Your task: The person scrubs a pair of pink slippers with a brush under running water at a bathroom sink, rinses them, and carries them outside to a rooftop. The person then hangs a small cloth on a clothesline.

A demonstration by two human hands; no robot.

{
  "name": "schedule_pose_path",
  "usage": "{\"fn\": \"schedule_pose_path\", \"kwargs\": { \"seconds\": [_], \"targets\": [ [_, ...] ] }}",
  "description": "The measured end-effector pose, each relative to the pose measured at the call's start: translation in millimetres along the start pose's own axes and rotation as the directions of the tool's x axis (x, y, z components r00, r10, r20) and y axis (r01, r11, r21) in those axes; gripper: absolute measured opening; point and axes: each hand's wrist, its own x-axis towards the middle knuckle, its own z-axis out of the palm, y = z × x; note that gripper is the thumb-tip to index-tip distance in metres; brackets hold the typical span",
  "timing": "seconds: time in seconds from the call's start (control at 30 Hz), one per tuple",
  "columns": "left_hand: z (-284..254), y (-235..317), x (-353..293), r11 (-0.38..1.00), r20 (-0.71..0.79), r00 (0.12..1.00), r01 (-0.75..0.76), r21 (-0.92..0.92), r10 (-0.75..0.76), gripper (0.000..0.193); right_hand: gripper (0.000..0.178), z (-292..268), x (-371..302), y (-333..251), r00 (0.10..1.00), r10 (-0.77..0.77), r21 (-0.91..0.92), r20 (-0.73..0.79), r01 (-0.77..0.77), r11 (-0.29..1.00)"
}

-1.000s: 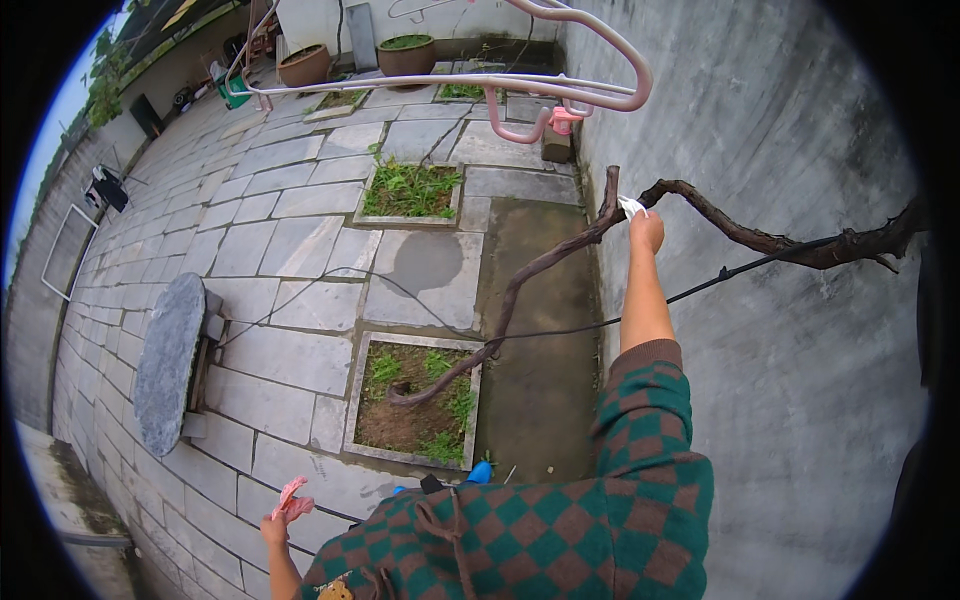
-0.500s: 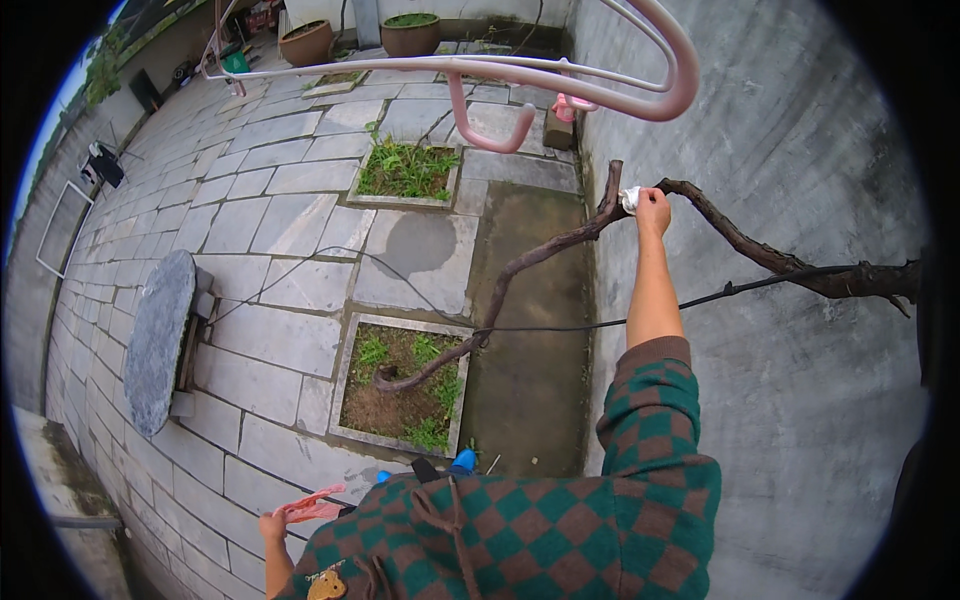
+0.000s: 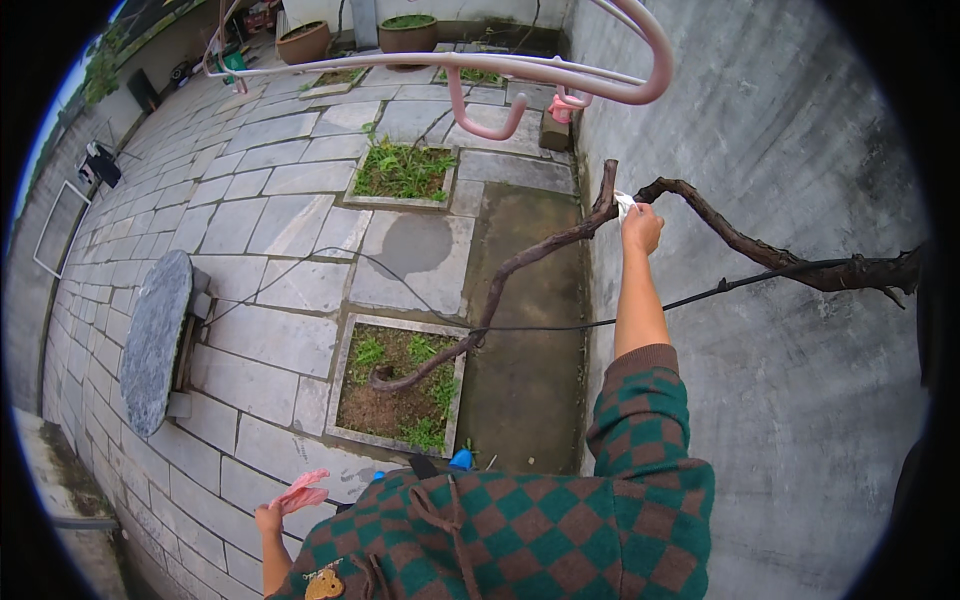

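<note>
With my right arm stretched forward, my right hand (image 3: pixel 643 230) pinches a crumpled white tissue (image 3: pixel 625 204) close beside the fork of a thick brown vine stem (image 3: pixel 520 262). Whether the tissue touches the bark, I cannot tell. The stem rises from a planting bed (image 3: pixel 400 395), and a bent length (image 3: pixel 740 245) continues to the right along the wall. Low at the left, my left hand (image 3: pixel 268 518) is closed on a thin, crumpled pink plastic bag (image 3: pixel 303 491) whose loose end hangs out past the fingers.
Overhead at the front curves a pink tubular rack (image 3: pixel 500 66). A black cable (image 3: pixel 560 326) crosses at the stem. The grey wall (image 3: pixel 790 120) stands close on the right. A stone table (image 3: pixel 158 340) is at left. Another weedy bed (image 3: pixel 405 172) and clay pots (image 3: pixel 408 38) lie farther off.
My right hand has turned and drawn back slightly, and the tissue sits nearer the stem's fork. My left hand has risen a little with the pink bag. The view has shifted slightly.
</note>
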Motion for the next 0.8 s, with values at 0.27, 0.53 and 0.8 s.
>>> {"fn": "schedule_pose_path", "kwargs": {
  "seconds": [0.27, 0.53, 0.8],
  "targets": [
    [7, -3, 1, 0.995, -0.028, 0.995, -0.094, 0.020, 0.095, 0.043, 0.021, 15, 38, 1, 0.987, 0.043, 0.223, -0.154, -0.007, 0.975],
    [21, -35, 4, 0.991, -0.103, 0.985, -0.137, 0.007, 0.137, 0.036, 0.015, 6, 27, -1, 0.955, -0.266, -0.181, -0.135, 0.240, 0.954],
    [13, -35, -14, 0.999, -0.012, 1.000, 0.020, -0.044, -0.020, 0.042, 0.024, -23, 38, -41, 0.994, -0.081, -0.070, 0.076, 0.087, 0.994]
  ]
}}
